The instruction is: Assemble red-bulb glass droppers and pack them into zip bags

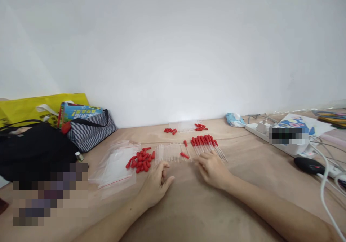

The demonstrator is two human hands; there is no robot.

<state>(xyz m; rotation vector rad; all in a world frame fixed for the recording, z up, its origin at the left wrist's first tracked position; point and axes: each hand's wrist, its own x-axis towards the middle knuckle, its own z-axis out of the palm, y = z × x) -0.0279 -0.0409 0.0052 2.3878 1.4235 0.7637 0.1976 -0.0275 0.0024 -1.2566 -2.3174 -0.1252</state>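
My left hand (157, 185) rests on the table with its thumb apart from the bent fingers and nothing visible between them. Just beyond it lies a heap of red rubber bulbs (140, 159), beside a row of clear glass tubes (169, 152). One loose red bulb (184, 155) lies between my hands. My right hand (213, 168) is over the lower ends of a row of droppers (204, 141) with red bulbs on their tubes. Its fingers are bent but loose, and their tips are partly hidden. A single dropper (185, 144) lies left of that row.
Clear zip bags (117, 164) lie at left, near a striped bag (90, 130) and a black bag (35, 148). More bulbs (170, 130) and tubes lie by the wall. A power strip (255, 129), cables and a black mouse-shaped object (308, 165) occupy the right.
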